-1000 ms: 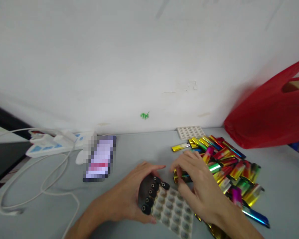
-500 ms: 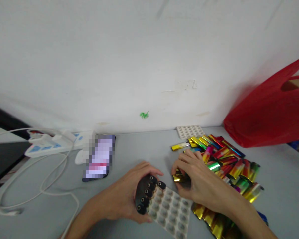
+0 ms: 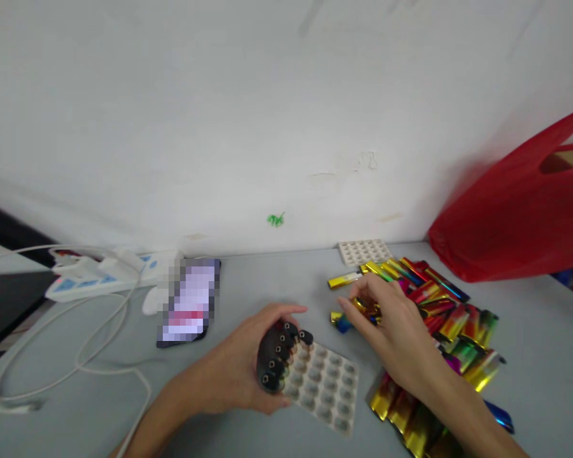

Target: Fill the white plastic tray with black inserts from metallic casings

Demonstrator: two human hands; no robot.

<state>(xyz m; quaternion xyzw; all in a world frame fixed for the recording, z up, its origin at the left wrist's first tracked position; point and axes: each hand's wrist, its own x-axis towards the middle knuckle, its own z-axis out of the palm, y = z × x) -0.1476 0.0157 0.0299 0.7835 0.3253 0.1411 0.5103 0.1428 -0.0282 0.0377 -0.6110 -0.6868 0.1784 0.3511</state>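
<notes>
My left hand (image 3: 241,366) is wrapped around a row of dark-ended lighters (image 3: 277,356) and one edge of a pale moulded tray (image 3: 322,388). Several lighters stand in that edge, their round-holed black ends facing me; the tray's other hollows show bare. Further right, my right hand (image 3: 391,324) is curled over shiny gold lighters (image 3: 365,308) at the near-left side of a loose pile. How many it grips is hidden by the fingers. A blue-and-gold lighter (image 3: 341,321) lies at its fingertips. Metallic lighters (image 3: 439,312) in red, gold and green spread behind and beneath the right forearm.
A second pale tray (image 3: 365,251) lies by the wall, behind the pile. At the far right stands a red bag (image 3: 516,216). On the left are a phone (image 3: 191,302), a white power strip (image 3: 100,277) and looping white cables (image 3: 83,346).
My right hand has moved up and away from the tray, toward the pile, with gold lighters at its fingers. The tray in my left hand has tilted and risen slightly.
</notes>
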